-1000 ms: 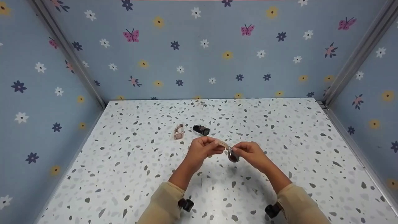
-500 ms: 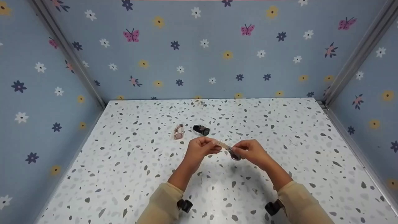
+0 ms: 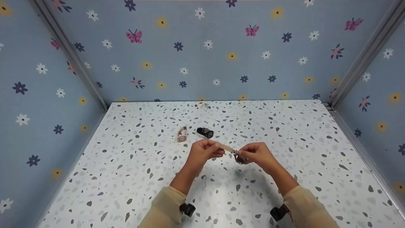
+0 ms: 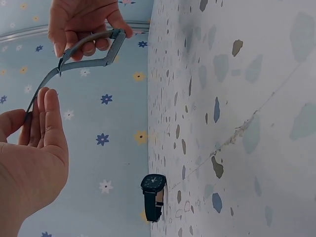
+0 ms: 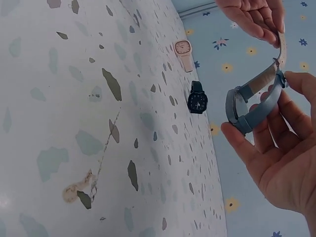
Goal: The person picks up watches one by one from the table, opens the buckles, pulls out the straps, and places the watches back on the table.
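Note:
A wristwatch with a blue-grey strap, pale on its inner side, is held above the table between both hands. My left hand pinches the free end of the strap between thumb and fingers. Its strap forms a loop through the buckle. My right hand holds the watch by the buckle and the case, with the thumb at the buckle in the right wrist view. The watch's dial faces away and is mostly hidden in the wrist views.
Behind the hands, a black watch and a pink watch lie on the white speckled table. Blue patterned panels enclose the table at the back and both sides.
My left hand has drawn slightly to the left with the strap end, and more strap shows between the hands. The watch case has tilted below the right hand.

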A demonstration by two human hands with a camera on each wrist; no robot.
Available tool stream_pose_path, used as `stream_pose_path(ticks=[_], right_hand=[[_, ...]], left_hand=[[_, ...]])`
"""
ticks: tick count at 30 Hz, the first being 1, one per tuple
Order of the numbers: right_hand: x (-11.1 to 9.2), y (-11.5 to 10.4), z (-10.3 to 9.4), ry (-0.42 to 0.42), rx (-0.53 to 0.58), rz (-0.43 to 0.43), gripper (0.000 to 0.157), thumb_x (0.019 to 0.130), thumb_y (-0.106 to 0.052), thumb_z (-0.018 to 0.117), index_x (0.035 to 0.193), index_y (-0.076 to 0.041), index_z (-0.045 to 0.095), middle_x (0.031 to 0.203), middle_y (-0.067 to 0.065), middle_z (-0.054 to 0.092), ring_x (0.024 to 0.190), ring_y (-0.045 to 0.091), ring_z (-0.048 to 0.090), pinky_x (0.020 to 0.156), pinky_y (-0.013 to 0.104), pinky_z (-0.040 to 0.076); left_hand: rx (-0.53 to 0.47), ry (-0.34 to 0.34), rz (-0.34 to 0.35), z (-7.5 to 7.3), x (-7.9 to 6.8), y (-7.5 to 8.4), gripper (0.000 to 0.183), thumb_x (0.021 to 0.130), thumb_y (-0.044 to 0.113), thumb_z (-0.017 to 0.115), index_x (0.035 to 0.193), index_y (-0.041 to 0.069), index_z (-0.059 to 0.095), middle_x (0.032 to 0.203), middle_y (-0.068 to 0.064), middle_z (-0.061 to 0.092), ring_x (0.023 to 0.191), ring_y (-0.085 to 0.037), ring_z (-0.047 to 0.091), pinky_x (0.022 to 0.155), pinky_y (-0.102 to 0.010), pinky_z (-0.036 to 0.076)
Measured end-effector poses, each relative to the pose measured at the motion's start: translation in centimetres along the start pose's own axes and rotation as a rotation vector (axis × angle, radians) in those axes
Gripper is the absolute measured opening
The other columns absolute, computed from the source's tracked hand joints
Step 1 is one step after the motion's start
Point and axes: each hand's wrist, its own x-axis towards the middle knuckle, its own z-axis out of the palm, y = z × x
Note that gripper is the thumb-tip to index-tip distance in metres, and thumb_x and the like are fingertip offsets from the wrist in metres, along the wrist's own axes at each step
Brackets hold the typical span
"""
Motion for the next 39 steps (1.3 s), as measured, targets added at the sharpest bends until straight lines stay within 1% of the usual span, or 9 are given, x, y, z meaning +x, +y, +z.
stream_pose_path(ticks=[9, 13, 17, 24, 30, 32, 34, 37, 39], right_hand=[[-0.23, -0.15, -0.19, -0.024, 0.048, 0.026, 0.023, 0.091, -0.01, 0.07, 0.1, 0.011, 0.07, 0.092, 0.015, 0.071, 0.081, 0.02, 0.069, 0.069, 0.037, 0.06], [-0.32, 0.0, -0.14, -0.017, 0.063, 0.006, 0.023, 0.09, -0.01, 0.071, 0.099, 0.011, 0.07, 0.09, 0.017, 0.072, 0.08, 0.021, 0.07, 0.068, 0.035, 0.06], [-0.53, 0.22, 0.04, -0.005, 0.069, -0.032, 0.022, 0.089, -0.009, 0.072, 0.096, 0.012, 0.069, 0.089, 0.02, 0.071, 0.079, 0.025, 0.071, 0.069, 0.036, 0.06], [-0.73, 0.34, 0.45, 0.038, 0.007, -0.119, 0.017, 0.086, -0.008, 0.075, 0.09, 0.009, 0.071, 0.087, 0.015, 0.07, 0.078, 0.024, 0.067, 0.067, 0.035, 0.06], [-0.82, 0.08, 0.42, 0.066, -0.043, -0.145, 0.012, 0.087, -0.005, 0.073, 0.089, 0.006, 0.072, 0.086, 0.015, 0.071, 0.076, 0.021, 0.066, 0.067, 0.033, 0.059], [-0.89, -0.08, 0.31, 0.067, -0.063, -0.149, 0.01, 0.088, -0.003, 0.072, 0.09, 0.007, 0.072, 0.087, 0.017, 0.07, 0.077, 0.024, 0.066, 0.067, 0.034, 0.059], [-0.93, -0.23, 0.2, 0.062, -0.071, -0.15, 0.01, 0.088, -0.002, 0.071, 0.09, 0.008, 0.072, 0.088, 0.019, 0.07, 0.078, 0.027, 0.066, 0.069, 0.036, 0.059], [-0.98, -0.3, 0.05, 0.045, -0.07, -0.15, 0.01, 0.089, 0.0, 0.07, 0.09, 0.009, 0.071, 0.088, 0.021, 0.069, 0.078, 0.03, 0.067, 0.069, 0.037, 0.059], [-0.96, -0.21, -0.04, 0.03, -0.051, -0.151, 0.01, 0.089, -0.001, 0.07, 0.09, 0.009, 0.071, 0.088, 0.02, 0.069, 0.079, 0.027, 0.067, 0.069, 0.037, 0.06]], left_hand=[[0.013, -0.013, -0.027, 0.12, -0.09, 0.18, 0.02, 0.094, 0.006, 0.064, 0.103, -0.012, 0.064, 0.088, -0.02, 0.071, 0.081, -0.022, 0.072, 0.08, -0.039, 0.058], [0.012, -0.008, -0.024, 0.03, -0.06, 0.08, 0.018, 0.094, 0.006, 0.063, 0.102, -0.011, 0.064, 0.088, -0.02, 0.071, 0.08, -0.022, 0.072, 0.079, -0.039, 0.058], [0.005, -0.016, -0.027, -0.11, -0.13, -0.03, 0.017, 0.095, 0.005, 0.063, 0.102, -0.01, 0.063, 0.089, -0.02, 0.071, 0.081, -0.023, 0.072, 0.079, -0.039, 0.058], [0.001, -0.058, -0.017, -0.28, -0.32, 0.16, 0.019, 0.094, 0.007, 0.064, 0.104, -0.009, 0.063, 0.092, -0.018, 0.071, 0.084, -0.023, 0.071, 0.081, -0.039, 0.058], [0.021, -0.101, 0.006, -0.11, -0.48, 0.42, 0.018, 0.092, 0.004, 0.067, 0.104, -0.008, 0.065, 0.093, -0.016, 0.071, 0.084, -0.022, 0.071, 0.082, -0.041, 0.057], [0.053, -0.107, 0.007, -0.06, -0.49, 0.45, 0.019, 0.09, 0.004, 0.069, 0.104, -0.008, 0.066, 0.094, -0.014, 0.071, 0.085, -0.021, 0.071, 0.082, -0.04, 0.057], [0.115, -0.099, 0.009, -0.06, -0.49, 0.44, 0.021, 0.088, 0.005, 0.071, 0.104, -0.008, 0.067, 0.096, -0.013, 0.071, 0.086, -0.02, 0.07, 0.082, -0.037, 0.057], [0.26, -0.082, 0.033, -0.15, -0.44, 0.26, 0.023, 0.086, 0.007, 0.075, 0.106, -0.004, 0.07, 0.1, -0.012, 0.071, 0.091, -0.02, 0.068, 0.081, -0.033, 0.057], [0.367, -0.078, 0.065, -0.18, -0.44, 0.08, 0.023, 0.085, 0.007, 0.075, 0.107, 0.0, 0.072, 0.104, -0.012, 0.07, 0.095, -0.022, 0.067, 0.082, -0.032, 0.057]])
